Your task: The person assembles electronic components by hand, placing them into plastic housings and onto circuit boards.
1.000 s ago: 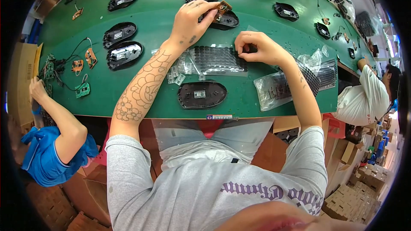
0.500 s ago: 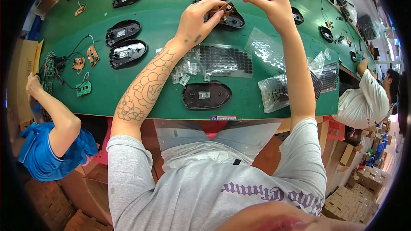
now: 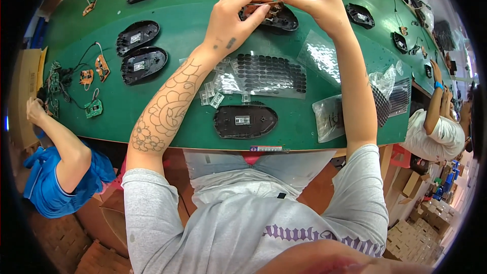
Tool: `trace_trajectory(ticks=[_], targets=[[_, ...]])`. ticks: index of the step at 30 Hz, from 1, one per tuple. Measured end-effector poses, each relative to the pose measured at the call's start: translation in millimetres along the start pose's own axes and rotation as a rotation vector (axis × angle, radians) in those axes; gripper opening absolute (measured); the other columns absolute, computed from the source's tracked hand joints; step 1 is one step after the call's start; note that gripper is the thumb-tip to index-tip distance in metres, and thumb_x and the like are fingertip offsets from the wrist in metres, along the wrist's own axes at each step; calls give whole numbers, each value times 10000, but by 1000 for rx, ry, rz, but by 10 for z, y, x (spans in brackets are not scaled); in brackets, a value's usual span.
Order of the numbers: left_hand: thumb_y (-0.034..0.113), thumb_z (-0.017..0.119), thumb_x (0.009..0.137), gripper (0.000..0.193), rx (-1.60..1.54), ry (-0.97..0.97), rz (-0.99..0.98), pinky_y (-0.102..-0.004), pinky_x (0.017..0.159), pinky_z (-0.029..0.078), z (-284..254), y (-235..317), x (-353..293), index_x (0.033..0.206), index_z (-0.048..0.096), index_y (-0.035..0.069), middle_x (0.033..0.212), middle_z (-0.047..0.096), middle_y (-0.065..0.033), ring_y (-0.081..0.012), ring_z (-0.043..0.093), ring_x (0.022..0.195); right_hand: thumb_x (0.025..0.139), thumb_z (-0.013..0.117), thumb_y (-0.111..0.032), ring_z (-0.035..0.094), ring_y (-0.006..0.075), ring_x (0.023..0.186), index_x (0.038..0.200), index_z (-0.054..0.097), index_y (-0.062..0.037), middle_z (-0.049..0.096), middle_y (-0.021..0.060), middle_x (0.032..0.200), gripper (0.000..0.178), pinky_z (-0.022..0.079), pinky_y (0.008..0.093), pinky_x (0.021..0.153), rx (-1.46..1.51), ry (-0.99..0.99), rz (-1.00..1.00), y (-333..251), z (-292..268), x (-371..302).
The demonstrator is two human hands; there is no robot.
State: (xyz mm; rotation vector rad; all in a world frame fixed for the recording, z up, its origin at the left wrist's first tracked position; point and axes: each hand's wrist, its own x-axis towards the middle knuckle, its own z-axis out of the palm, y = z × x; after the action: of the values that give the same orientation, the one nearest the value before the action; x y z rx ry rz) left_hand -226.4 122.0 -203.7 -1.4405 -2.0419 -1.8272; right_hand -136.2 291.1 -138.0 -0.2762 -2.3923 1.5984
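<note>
Toward the back of the bench, my left hand [image 3: 234, 19] is closed on a brown circuit board [image 3: 256, 9], thumb and fingers pinching its edge. The board is tilted over a black mouse shell [image 3: 286, 19], partly inside it. My right hand [image 3: 315, 4] is beside it, thumb and forefinger pinched around a black cable close to the board; the fingertips hide most of the grip. Nearer me lies another black mouse shell [image 3: 264, 121] with a clear window piece. Between are loose clear plastic pieces [image 3: 209, 90] and a sheet of black round pads [image 3: 271, 73].
Left on the green bench [image 3: 190, 35] sit two mouse shells [image 3: 144, 65], brown boards [image 3: 102, 67] and a green board [image 3: 94, 108]. Plastic bags [image 3: 328, 116] and a bubbled sheet [image 3: 319, 56] lie right. A co-worker in blue [image 3: 66, 172] sits left, another in white [image 3: 436, 134] right.
The board has tipped flatter and lower into the shell under my left hand. My right hand's pinch has come down and left, closer to the board. The whole view has shifted slightly.
</note>
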Motion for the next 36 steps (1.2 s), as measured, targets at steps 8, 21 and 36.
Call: trace_trajectory(ticks=[8, 21, 36], targets=[[129, 680, 841, 124, -29, 3, -78, -239, 619, 454, -27, 12, -22, 941, 697, 57, 825, 684, -6, -110, 555, 658, 805, 714, -36, 585, 86, 669, 866, 716, 18, 675, 29, 756, 82, 475, 180, 626, -35, -41, -10, 75, -20, 99], [135, 677, 857, 125, -72, -3, -97, -230, 629, 469, -10, -14, -22, 949, 699, 54, 845, 695, -17, -103, 575, 675, 815, 716, -73, 600, 120, 738, 908, 721, 0, 689, 53, 870, 118, 478, 202, 691, -15, -74, -142, 235, 53, 68], [144, 672, 858, 123, -16, 4, -85, -242, 635, 466, -21, -11, -20, 945, 697, 62, 842, 679, -12, -108, 556, 672, 802, 729, -81, 600, 108, 796, 858, 741, 2, 684, 37, 934, 101, 468, 187, 726, -95, -9, -63, 103, 81, -8]])
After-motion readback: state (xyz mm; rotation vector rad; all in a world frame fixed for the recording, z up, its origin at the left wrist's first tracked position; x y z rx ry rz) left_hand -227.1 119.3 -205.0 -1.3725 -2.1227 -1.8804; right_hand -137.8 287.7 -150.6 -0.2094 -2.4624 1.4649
